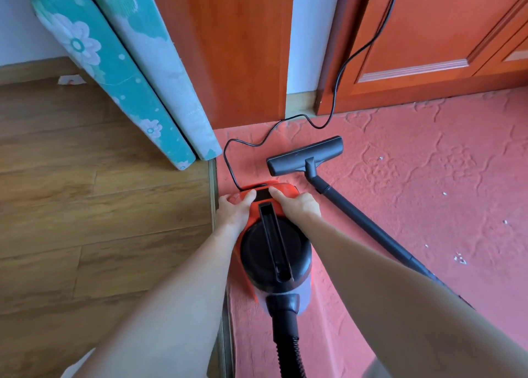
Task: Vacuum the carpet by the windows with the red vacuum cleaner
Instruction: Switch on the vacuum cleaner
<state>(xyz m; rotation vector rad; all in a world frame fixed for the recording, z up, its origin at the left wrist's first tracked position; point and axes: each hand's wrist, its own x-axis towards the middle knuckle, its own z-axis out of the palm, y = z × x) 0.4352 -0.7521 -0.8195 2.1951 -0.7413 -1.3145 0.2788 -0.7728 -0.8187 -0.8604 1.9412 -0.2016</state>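
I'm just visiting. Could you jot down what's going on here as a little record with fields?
Vacuum cleaner: red and black, at the left edge of the carpet
Left hand: grips its far end, thumb on top
Right hand: grips its far end, thumb on the black strip
Nozzle: flat on the carpet ahead, unheld
Cord: black, runs from the vacuum cleaner up along the door
Crumbs: white bits on the carpet, right side
Mattress: flowered, leaning at left

Wood floor (85, 192), floral mattress (94, 63) leaning, orange door (423, 29)
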